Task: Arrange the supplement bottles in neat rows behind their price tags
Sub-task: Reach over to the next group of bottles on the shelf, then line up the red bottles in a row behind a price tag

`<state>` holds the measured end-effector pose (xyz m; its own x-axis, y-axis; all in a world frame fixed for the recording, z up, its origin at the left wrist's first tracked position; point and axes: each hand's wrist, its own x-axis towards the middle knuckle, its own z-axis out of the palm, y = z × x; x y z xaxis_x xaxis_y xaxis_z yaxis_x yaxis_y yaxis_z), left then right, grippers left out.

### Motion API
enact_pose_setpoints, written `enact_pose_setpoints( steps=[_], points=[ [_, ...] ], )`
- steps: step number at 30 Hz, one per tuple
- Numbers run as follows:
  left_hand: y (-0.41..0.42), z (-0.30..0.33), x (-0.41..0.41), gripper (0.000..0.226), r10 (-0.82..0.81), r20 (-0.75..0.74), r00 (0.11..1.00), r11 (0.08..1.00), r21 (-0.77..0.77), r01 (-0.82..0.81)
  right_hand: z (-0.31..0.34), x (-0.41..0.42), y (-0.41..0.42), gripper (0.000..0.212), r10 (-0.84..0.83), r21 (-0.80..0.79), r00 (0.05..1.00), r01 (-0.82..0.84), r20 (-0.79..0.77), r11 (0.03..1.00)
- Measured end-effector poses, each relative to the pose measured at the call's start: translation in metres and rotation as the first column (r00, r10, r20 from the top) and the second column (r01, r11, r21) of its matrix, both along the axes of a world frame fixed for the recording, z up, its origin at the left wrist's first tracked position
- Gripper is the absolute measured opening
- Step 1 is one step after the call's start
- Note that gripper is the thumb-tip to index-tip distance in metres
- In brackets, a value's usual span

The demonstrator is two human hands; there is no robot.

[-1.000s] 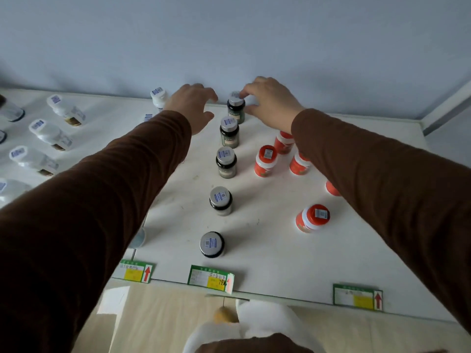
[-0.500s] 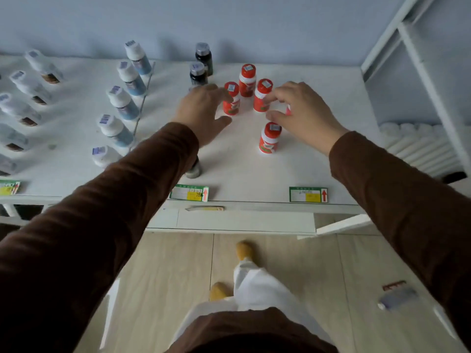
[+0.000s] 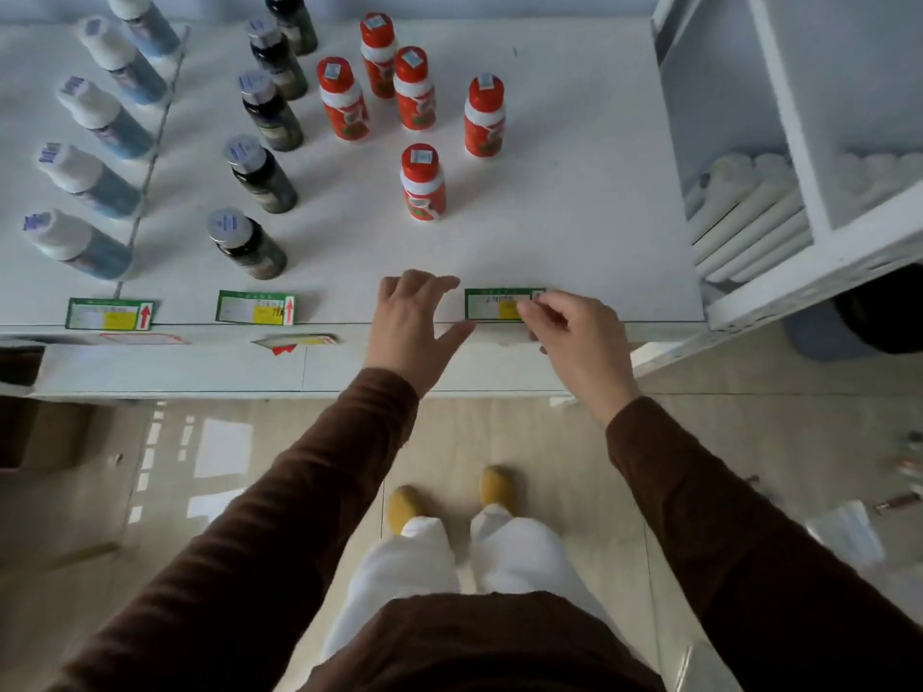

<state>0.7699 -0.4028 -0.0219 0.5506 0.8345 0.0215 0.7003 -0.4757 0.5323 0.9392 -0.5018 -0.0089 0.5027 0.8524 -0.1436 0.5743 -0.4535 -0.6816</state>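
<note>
Several red bottles stand loosely grouped on the white shelf (image 3: pixel 574 192); the nearest red bottle (image 3: pixel 422 183) stands alone in front of the others. Dark bottles form a row, the front one (image 3: pixel 244 243) behind the middle price tag (image 3: pixel 255 308). Blue bottles with white caps make a row at the left, the front one (image 3: pixel 75 243) behind the left price tag (image 3: pixel 109 314). My right hand (image 3: pixel 574 337) pinches the right price tag (image 3: pixel 497 304) at the shelf's front edge. My left hand (image 3: pixel 417 327) hovers open just left of that tag, holding nothing.
A white shelving unit (image 3: pixel 809 157) with white rolled items stands at the right. Two loose tags (image 3: pixel 294 341) lie on the ledge below the shelf edge. My feet in yellow shoes (image 3: pixel 452 494) stand on the tiled floor. Small items lie on the floor at the right.
Both hands have drawn back from the red bottles to the shelf's front edge. My right hand has taken hold of the right price tag. The camera has tilted down.
</note>
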Motion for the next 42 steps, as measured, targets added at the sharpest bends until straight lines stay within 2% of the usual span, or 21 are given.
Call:
enact_pose_setpoints(
  steps=[4,8,12,16,23,28,34,37,39,42],
  points=[
    [-0.008,-0.021,0.018,0.051,0.133,0.035,0.99,0.991,0.0,-0.133,-0.025,-0.002,-0.011,0.055,-0.116,-0.091,0.982,0.103,-0.151,0.991],
    [-0.009,-0.035,0.032,0.049,0.229,0.075,0.971,0.973,-0.019,-0.228,-0.046,-0.007,-0.012,0.072,-0.233,-0.16,0.896,0.185,-0.378,0.97],
    [-0.012,-0.047,0.041,0.042,0.307,0.129,0.943,0.952,-0.034,-0.305,-0.063,-0.011,-0.006,0.082,-0.291,-0.175,0.833,0.235,-0.47,0.956],
    [-0.011,-0.055,0.043,0.039,0.327,0.166,0.93,0.945,-0.031,-0.326,-0.076,-0.012,-0.002,0.08,-0.296,-0.141,0.798,0.261,-0.525,0.955],
    [-0.009,-0.061,0.042,0.038,0.314,0.196,0.929,0.947,0.002,-0.32,-0.086,-0.007,-0.004,0.077,-0.257,-0.105,0.811,0.237,-0.525,0.966],
    [-0.01,-0.061,0.042,0.039,0.312,0.167,0.935,0.949,0.002,-0.316,-0.083,-0.008,-0.002,0.078,-0.237,-0.127,0.81,0.2,-0.537,0.972],
    [-0.009,-0.047,0.035,0.034,0.236,0.11,0.966,0.972,-0.018,-0.235,-0.058,0.008,-0.004,0.081,-0.132,-0.239,0.835,0.0,-0.535,0.971],
    [0.0,-0.034,0.022,0.036,0.174,0.128,0.976,0.985,-0.035,-0.171,-0.033,0.017,0.0,0.07,-0.057,-0.211,0.882,-0.049,-0.468,0.976],
    [0.013,-0.025,0.014,0.036,0.187,0.159,0.969,0.982,-0.042,-0.183,-0.013,0.022,0.011,0.061,-0.006,-0.125,0.919,-0.047,-0.394,0.991],
    [0.041,-0.013,0.005,0.036,0.234,0.173,0.957,0.972,-0.036,-0.231,0.014,0.028,0.045,0.042,0.133,0.037,0.985,-0.129,-0.109,0.991]
  ],
)
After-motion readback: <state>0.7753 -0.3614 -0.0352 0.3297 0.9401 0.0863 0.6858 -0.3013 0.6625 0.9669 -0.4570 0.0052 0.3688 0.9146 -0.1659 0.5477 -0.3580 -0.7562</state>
